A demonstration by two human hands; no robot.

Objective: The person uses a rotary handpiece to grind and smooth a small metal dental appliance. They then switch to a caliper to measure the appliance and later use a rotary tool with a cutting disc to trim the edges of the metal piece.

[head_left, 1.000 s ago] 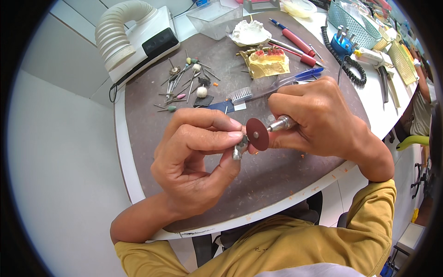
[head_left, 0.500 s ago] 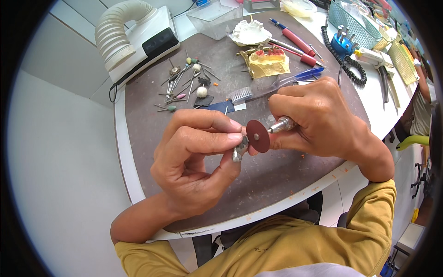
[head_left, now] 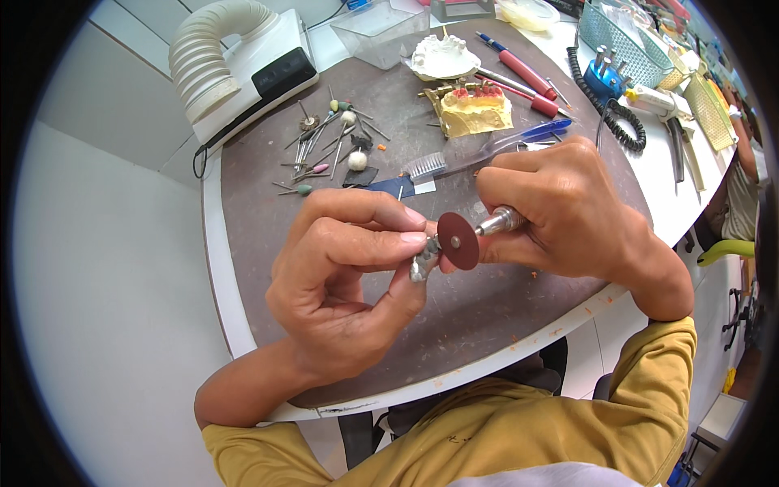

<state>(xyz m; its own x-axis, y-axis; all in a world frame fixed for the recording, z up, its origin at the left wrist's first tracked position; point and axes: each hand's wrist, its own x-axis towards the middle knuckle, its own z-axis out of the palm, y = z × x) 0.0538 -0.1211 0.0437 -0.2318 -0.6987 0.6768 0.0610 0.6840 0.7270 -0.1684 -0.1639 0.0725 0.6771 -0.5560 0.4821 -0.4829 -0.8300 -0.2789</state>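
Observation:
Between the thumb and fingertips of my left hand [head_left: 349,276] is a small silvery metal dental piece [head_left: 419,264], partly covered by the fingers. My right hand [head_left: 560,211] grips a metal rotary handpiece [head_left: 505,219], its body mostly hidden in the palm. At the handpiece's tip sits a thin reddish-brown cutting disc [head_left: 458,241], right beside the metal piece; whether the two touch I cannot tell. Beyond the hands lie a toothbrush [head_left: 487,152] with a clear blue handle and a yellow dental model [head_left: 473,114] with red on top.
Several rotary burs and polishing tips [head_left: 320,142] lie scattered at the left. Behind them stands a white suction unit [head_left: 260,77] with a ribbed hose. A white plaster model [head_left: 442,58], red-handled tools [head_left: 526,75], a blue bur stand [head_left: 604,79] and baskets [head_left: 621,36] fill the far side.
The disc and handpiece have shifted very slightly right, and the metal piece is tilted a little differently in my left fingers. Both grips stay the same.

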